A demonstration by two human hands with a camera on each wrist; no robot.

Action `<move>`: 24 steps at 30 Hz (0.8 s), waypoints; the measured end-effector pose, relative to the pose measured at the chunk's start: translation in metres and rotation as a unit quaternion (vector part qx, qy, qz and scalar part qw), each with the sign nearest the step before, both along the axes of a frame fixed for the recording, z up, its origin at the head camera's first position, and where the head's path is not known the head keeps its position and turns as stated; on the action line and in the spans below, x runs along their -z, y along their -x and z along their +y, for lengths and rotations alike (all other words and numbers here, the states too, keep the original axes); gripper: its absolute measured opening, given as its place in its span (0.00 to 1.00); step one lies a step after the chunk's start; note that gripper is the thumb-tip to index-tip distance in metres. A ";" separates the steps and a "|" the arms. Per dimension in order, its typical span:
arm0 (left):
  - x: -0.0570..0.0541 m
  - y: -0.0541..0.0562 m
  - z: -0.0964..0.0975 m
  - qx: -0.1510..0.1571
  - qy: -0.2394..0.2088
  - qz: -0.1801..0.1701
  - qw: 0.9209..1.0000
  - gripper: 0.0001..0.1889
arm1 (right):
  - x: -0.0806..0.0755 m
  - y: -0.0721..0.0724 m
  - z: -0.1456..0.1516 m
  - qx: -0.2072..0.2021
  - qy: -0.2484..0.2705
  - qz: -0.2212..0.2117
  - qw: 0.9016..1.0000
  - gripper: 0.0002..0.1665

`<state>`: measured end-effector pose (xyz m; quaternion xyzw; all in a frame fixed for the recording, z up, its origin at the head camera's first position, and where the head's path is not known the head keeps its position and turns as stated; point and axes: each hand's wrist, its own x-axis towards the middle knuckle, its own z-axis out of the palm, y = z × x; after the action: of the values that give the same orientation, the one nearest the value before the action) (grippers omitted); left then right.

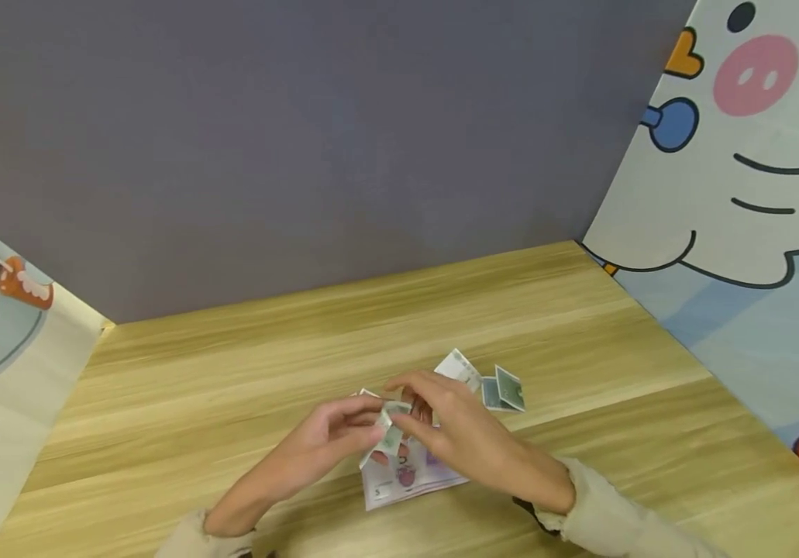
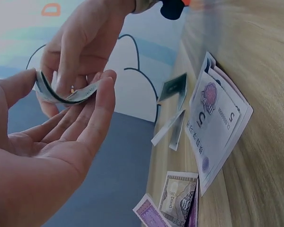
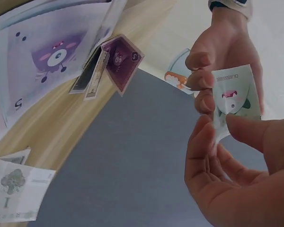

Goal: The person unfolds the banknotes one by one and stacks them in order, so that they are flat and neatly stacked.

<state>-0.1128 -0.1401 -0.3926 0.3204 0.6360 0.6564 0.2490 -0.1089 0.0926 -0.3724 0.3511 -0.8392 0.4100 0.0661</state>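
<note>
A small pale green play banknote (image 1: pixel 394 439) with a cartoon figure is held above the table between both hands. My left hand (image 1: pixel 318 440) holds one side of it between thumb and fingers; in the left wrist view the note (image 2: pixel 68 99) curves between them. From the other side my right hand (image 1: pixel 472 432) pinches it, its thumb lying on the printed face in the right wrist view. Beneath the hands lies a stack of larger pale purple play banknotes (image 1: pixel 388 494) marked 5, partly hidden by the right hand.
Behind the right hand stand a folded white note (image 1: pixel 460 367) and a folded dark green note (image 1: pixel 511 389). A brownish note (image 2: pixel 177 196) and a purple note (image 2: pixel 151 213) lie by the stack. The wooden table (image 1: pixel 197 372) meets a grey partition (image 1: pixel 301 155) at the back.
</note>
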 end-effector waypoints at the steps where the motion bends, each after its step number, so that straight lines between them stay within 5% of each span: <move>1: 0.000 0.000 0.001 0.000 -0.008 -0.003 1.000 0.21 | 0.000 0.001 0.001 0.001 0.001 -0.006 1.000 0.18; 9: 0.001 0.001 0.004 -0.010 -0.025 0.006 1.000 0.19 | -0.004 0.008 0.006 0.003 0.008 -0.025 1.000 0.11; 16: -0.005 0.001 -0.001 -0.074 0.046 0.035 0.996 0.19 | -0.010 0.009 0.008 0.008 -0.007 -0.027 1.000 0.11; 24: -0.015 0.004 -0.008 -0.139 0.034 0.054 0.988 0.28 | -0.016 0.010 0.015 0.004 -0.016 -0.010 1.000 0.09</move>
<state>-0.1164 -0.1486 -0.3774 0.2551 0.7091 0.6441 0.1313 -0.1189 0.1077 -0.3566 0.3443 -0.8477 0.3999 0.0537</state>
